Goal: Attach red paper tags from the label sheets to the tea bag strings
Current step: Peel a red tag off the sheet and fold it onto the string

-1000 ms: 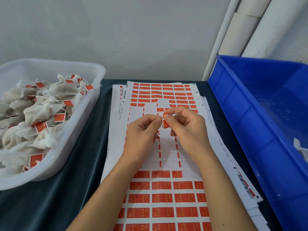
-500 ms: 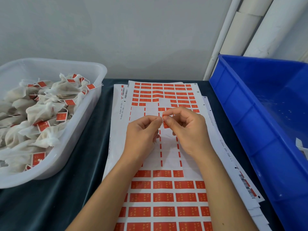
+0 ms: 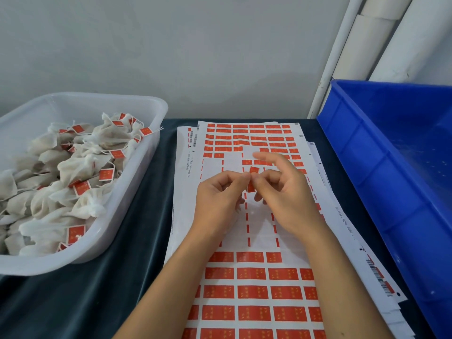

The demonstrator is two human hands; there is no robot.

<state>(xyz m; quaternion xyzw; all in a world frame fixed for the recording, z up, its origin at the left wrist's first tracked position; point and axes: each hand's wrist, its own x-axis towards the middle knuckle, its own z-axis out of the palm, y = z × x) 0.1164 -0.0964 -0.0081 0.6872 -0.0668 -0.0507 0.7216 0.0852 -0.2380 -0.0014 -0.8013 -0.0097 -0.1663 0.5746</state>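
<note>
At mid-frame, over the label sheets, my left hand and right hand meet fingertip to fingertip, both pinching one red tag. The white tub of tea bags lies at left and the blue bin at right, with dark desk bare between.

A plain work corner against a pale wall

The grey-white wall stands bare and evenly lit behind a table under dark teal cloth; white pipes climb the right-hand corner beside it.
</note>
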